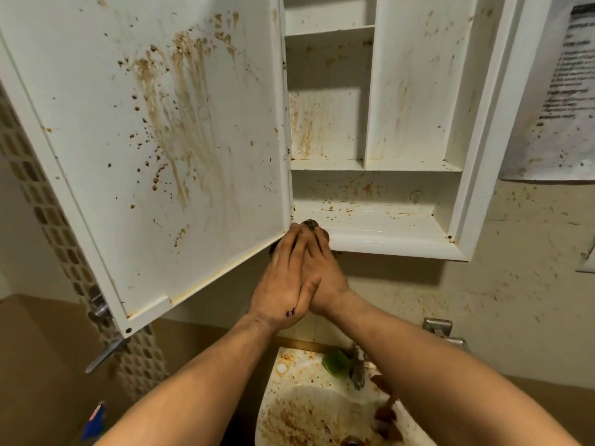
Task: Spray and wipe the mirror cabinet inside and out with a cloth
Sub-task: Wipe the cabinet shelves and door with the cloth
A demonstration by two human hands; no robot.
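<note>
Left hand flat atop right hand, empty. Right presses cloth, fingers straightish, on cabinet lip. Risk: your push jolts door, 10 o'clock; hinge-side gap nips you.

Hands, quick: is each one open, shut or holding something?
Left hand: open, straight fingers pressing the cloth.
Right hand: open, partly under the left, also pressing the cloth.
</note>
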